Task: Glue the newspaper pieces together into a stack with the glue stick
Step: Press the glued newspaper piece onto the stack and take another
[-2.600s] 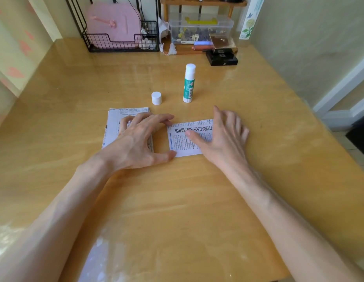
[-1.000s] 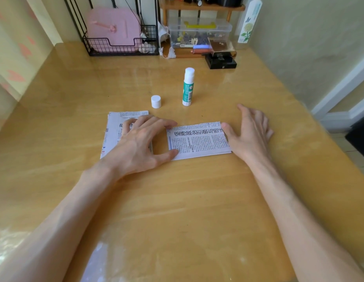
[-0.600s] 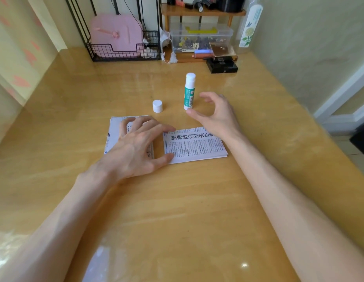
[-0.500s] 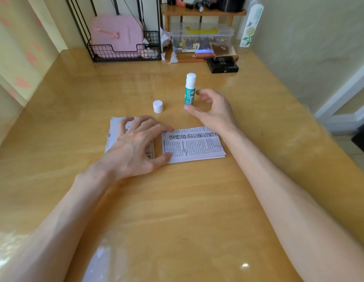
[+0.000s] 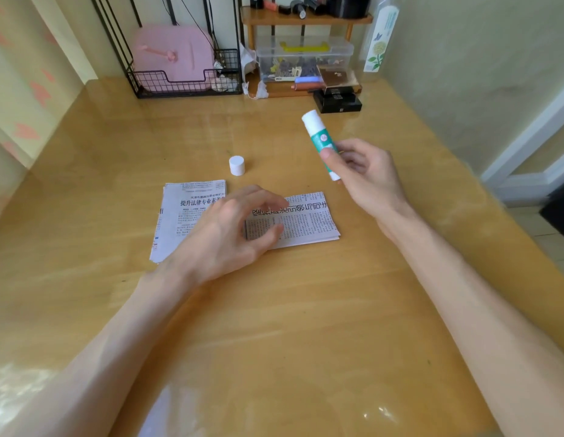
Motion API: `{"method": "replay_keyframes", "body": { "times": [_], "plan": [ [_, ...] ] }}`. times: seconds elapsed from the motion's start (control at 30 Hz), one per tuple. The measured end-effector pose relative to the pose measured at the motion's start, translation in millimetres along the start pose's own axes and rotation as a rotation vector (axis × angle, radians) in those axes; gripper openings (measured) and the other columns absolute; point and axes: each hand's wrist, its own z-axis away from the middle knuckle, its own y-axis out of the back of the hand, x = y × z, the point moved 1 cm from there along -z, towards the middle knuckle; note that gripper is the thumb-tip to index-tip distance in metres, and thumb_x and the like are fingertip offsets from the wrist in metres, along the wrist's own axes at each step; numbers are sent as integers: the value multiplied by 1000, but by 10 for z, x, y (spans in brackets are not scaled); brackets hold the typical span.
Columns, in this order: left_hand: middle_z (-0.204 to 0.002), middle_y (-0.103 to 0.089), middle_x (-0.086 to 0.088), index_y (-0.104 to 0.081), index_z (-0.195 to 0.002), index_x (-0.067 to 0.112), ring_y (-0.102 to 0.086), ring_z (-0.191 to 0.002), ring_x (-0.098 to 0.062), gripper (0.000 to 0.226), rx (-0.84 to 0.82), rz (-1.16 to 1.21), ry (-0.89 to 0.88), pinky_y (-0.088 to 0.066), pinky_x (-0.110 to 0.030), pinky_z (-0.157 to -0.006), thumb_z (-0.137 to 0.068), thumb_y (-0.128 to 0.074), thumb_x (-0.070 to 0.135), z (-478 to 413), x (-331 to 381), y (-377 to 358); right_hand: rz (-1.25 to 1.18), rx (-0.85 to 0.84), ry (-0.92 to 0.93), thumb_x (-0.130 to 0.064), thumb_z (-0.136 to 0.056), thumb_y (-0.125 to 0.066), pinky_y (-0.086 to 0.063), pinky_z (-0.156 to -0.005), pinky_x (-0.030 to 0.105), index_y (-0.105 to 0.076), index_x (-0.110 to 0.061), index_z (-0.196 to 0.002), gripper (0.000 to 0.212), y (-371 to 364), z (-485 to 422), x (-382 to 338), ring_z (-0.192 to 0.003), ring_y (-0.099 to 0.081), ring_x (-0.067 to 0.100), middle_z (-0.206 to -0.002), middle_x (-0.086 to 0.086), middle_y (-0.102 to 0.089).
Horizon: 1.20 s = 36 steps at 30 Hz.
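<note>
- The near half of the table [image 5: 274, 342] is bare glossy wood under the two forearms, so there is open room to pull paper toward the person.
- The left hand [image 5: 224, 238] sits over the gap between the two paper piles, its fingers loosely curled and holding nothing (blur hides whether the fingertips touch the print).
- The loose pieces [image 5: 183, 216] lie on the left and the stack [image 5: 302, 219] just beside them on the right. Both look light and limp, likely to skid on the shiny top and to wrinkle or tear under a dragged glue tip. They are best pinned flat near one edge and lifted by a corner.
- The right hand [image 5: 362, 175] pinches the glue stick [image 5: 320, 143] round its lower barrel, off the table beyond the stack's far right corner and tilted with its white end up and leftward. It looks light, stiff and smooth (a mid-barrel hold should give control).
- The cap [image 5: 236, 165] stands alone just beyond the piles.
- Farther off, a wire basket [image 5: 186, 85], a clear box [image 5: 304, 58] and a black box [image 5: 337, 100] line the far edge, well apart from the work.
</note>
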Motion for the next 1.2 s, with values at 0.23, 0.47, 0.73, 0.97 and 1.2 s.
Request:
{"method": "replay_keyframes", "body": {
  "times": [0.23, 0.47, 0.73, 0.97, 1.2],
  "plan": [
    [-111, -65, 19, -70, -115, 38, -62, -98, -2, 37, -70, -30, -51, -55, -41, -86, -87, -71, 63, -213, 201, -227, -197, 21, -139, -26, -95, -79, -50, -66, 22, -73, -12, -116, 26, 415, 344, -43, -77, -72, 16, -97, 5, -81],
    [-108, -63, 20, -70, -110, 43, -63, -99, -4, 48, -94, -8, -24, -54, -47, -85, -76, -65, 77, -255, 162, -318, -317, 19, -180, -24, -93, -79, -48, -72, 29, -75, -9, -109, 22, 501, 446, 73, -76, -62, 17, -96, 5, -77],
    [-102, -69, 18, -74, -94, 34, -66, -94, -7, 11, -20, 72, 2, -53, -44, -84, -93, -74, 45, -217, 118, -333, -246, 94, -54, -34, -101, -68, -48, -59, 29, -67, -5, -112, 30, 551, 484, 44, -70, -69, 24, -92, 8, -78],
    [-94, -72, 14, -76, -93, 26, -68, -88, -8, 7, 43, 154, 87, -55, -39, -83, -91, -79, 32, -197, 125, -354, -8, -109, 175, -25, -100, -69, -50, -62, 20, -65, 1, -108, 27, 315, 586, 68, -70, -71, 14, -91, -1, -74],
    [-100, -72, 12, -79, -93, 23, -70, -87, -14, 6, 31, 264, 125, -56, -39, -82, -95, -76, 28, -183, 71, -368, 222, -271, 311, -32, -102, -66, -57, -79, 38, -66, -1, -107, 32, 145, 665, 55, -88, -71, 20, -97, -2, -75]
  ]
}}
